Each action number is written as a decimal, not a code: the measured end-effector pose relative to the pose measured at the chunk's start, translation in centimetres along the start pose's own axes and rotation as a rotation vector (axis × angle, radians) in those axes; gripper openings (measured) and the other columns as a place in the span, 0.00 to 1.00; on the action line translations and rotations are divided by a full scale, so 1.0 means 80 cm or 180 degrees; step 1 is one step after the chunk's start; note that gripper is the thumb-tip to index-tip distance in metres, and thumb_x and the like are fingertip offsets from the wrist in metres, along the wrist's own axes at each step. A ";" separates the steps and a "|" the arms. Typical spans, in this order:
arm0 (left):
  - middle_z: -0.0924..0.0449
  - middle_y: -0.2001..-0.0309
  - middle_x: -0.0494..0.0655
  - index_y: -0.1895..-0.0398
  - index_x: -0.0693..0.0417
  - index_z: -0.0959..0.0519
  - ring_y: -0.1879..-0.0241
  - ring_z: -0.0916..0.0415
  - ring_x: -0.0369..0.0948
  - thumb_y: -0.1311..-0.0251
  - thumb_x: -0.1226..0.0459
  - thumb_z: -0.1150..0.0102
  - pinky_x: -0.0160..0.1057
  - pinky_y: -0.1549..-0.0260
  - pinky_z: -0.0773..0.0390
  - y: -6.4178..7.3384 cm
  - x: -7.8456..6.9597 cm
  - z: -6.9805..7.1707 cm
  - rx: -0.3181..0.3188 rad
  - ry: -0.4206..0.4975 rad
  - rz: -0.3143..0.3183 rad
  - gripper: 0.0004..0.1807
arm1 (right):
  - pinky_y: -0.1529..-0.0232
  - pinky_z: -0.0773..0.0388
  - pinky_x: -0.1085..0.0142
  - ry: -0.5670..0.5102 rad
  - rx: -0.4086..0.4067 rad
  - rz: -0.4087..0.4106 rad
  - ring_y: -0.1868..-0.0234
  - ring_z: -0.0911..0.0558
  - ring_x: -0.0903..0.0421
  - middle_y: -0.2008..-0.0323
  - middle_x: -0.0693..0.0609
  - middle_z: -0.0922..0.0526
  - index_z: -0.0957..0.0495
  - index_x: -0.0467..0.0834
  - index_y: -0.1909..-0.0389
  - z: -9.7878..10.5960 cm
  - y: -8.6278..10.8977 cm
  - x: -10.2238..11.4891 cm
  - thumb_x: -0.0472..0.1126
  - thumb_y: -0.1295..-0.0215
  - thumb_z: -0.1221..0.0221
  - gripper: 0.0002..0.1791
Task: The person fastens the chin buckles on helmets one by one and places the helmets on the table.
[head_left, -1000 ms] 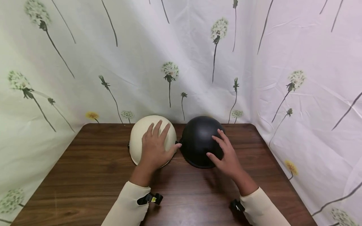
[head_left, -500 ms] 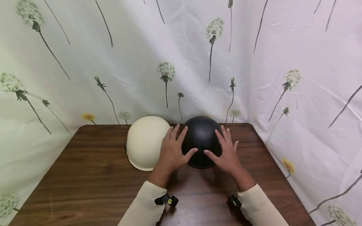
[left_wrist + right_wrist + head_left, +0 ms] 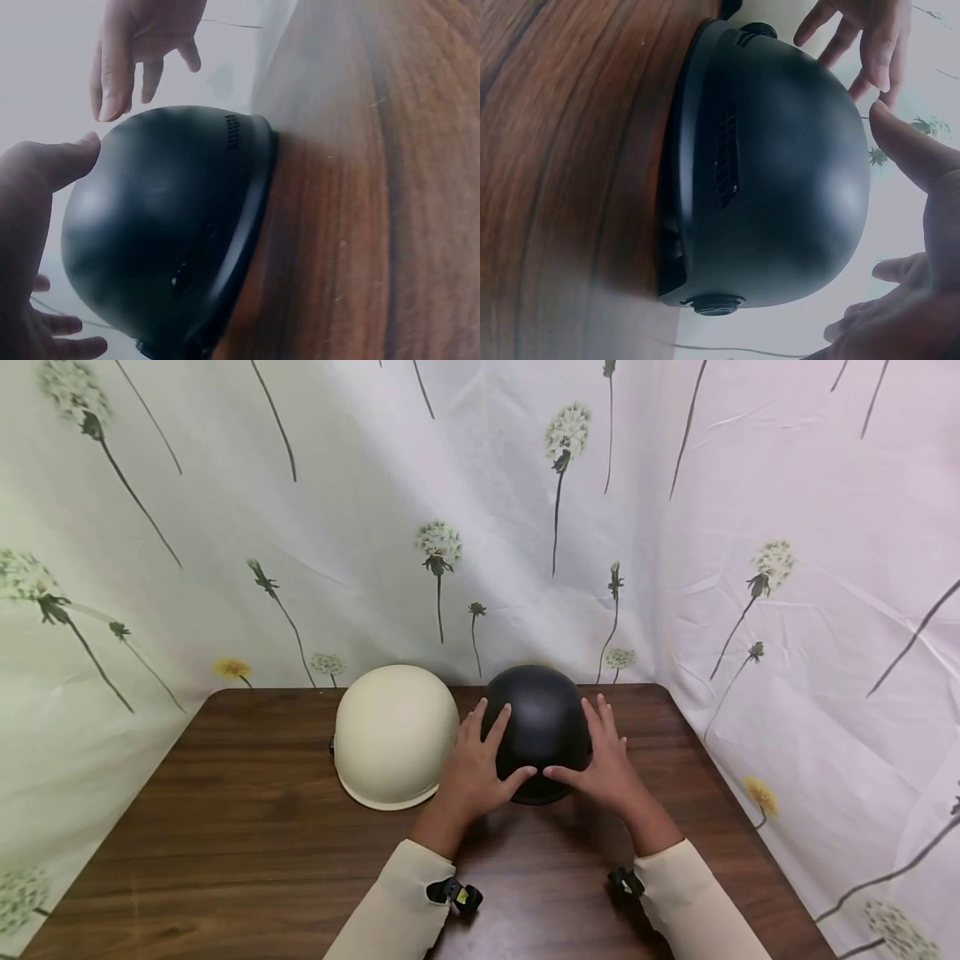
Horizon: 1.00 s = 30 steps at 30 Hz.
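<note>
A smooth black helmet (image 3: 536, 718) sits dome up near the table's back edge. My left hand (image 3: 476, 770) is spread at its left side and my right hand (image 3: 609, 767) at its right, thumbs pointing at each other over the front. Both hands have extended fingers and lie close about the dome; neither wraps round it. In the right wrist view the helmet (image 3: 795, 180) shows a slotted vent (image 3: 726, 161) and a round knob (image 3: 716, 304) near the rim. To its left stands a cream helmet (image 3: 393, 735), partly behind my left hand.
Both helmets stand on a dark brown wooden table (image 3: 247, 827). A white curtain (image 3: 360, 568) with printed dandelions hangs behind the table and along its sides. Black wrist straps (image 3: 453, 893) sit over the cream sleeves (image 3: 393, 906).
My left hand has moved right, from over the cream helmet to the black helmet's left side. My right hand has shifted slightly along the black helmet's right side. Both helmets remain in place.
</note>
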<state>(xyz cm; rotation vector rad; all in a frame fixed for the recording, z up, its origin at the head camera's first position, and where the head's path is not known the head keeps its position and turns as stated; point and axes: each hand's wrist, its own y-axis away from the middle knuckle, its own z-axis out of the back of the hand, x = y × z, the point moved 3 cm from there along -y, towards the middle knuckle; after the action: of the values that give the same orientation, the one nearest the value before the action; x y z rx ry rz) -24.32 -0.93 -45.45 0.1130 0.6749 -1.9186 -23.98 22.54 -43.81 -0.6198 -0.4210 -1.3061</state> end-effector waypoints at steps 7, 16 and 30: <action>0.60 0.15 0.59 0.14 0.34 0.56 0.19 0.48 0.64 0.39 0.31 0.38 0.65 0.42 0.20 0.003 -0.004 -0.014 0.0129 0.0053 -0.0014 0.57 | 0.29 0.41 0.26 -0.0142 0.0137 -0.0074 0.17 0.51 0.30 0.14 0.47 0.73 0.65 0.55 0.14 -0.009 -0.004 -0.012 0.64 0.49 0.23 0.74; 0.65 0.14 0.57 0.13 0.37 0.56 0.17 0.55 0.65 0.41 0.34 0.33 0.64 0.42 0.19 0.004 -0.009 -0.017 0.0211 -0.0203 -0.0030 0.60 | 0.28 0.38 0.29 -0.0180 0.0235 -0.0110 0.16 0.52 0.31 0.14 0.41 0.70 0.72 0.56 0.15 -0.024 -0.008 -0.025 0.63 0.48 0.23 0.76; 0.72 0.13 0.52 0.13 0.37 0.65 0.15 0.61 0.61 0.39 0.44 0.27 0.59 0.44 0.17 0.004 -0.011 -0.026 0.0329 -0.0196 -0.0032 0.64 | 0.23 0.44 0.33 -0.0352 0.0334 -0.0182 0.15 0.57 0.35 0.15 0.40 0.73 0.80 0.48 0.17 -0.032 -0.009 -0.032 0.59 0.48 0.21 0.81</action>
<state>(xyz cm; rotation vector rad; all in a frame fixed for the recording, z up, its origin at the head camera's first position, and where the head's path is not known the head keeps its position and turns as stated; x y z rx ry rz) -24.05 0.74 -46.97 0.1150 0.5363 -1.9585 -25.41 22.77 -47.20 -0.5969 -0.5980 -1.2988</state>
